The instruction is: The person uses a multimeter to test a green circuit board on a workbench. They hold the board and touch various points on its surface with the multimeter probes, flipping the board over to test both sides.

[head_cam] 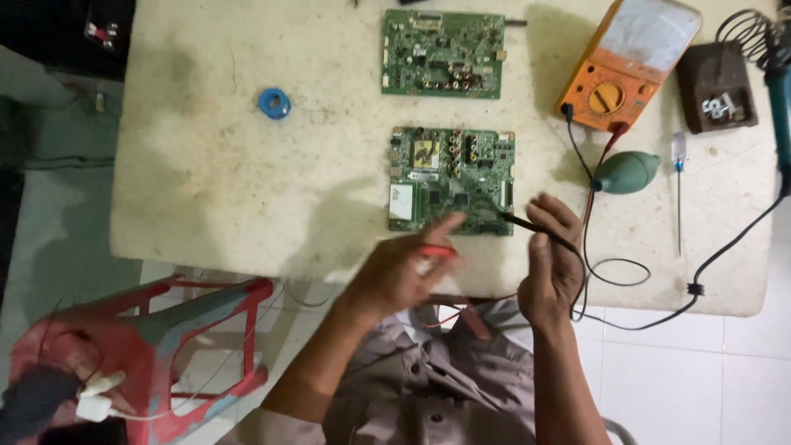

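Table [214, 156]: it was stained and crowded, and its near edge ran just under both hands, so a slip there could have dragged a lead off the side.
Meter [628, 66]: the orange meter sat at the far right, leaning on its stand; a tug on its leads could have tipped it.
Near board [451, 180]: it lay flat and unclamped at mid-table, just beyond the hands; a hard push from a probe could have slid it.
Far board [443, 53]: it lay well apart, out of the way.
Iron cable [733, 247]: it looped near the right wrist and could have snagged.
Right hand [550, 265]: its fingers pinched the black probe [535, 229], tip at the near board's front edge; a skid could have bridged close pins.
Left hand [405, 268]: blurred, its fingers seemed to pinch the red probe [437, 250], short of the board.
Blower [626, 171]: it rested on the leads and might have rolled.
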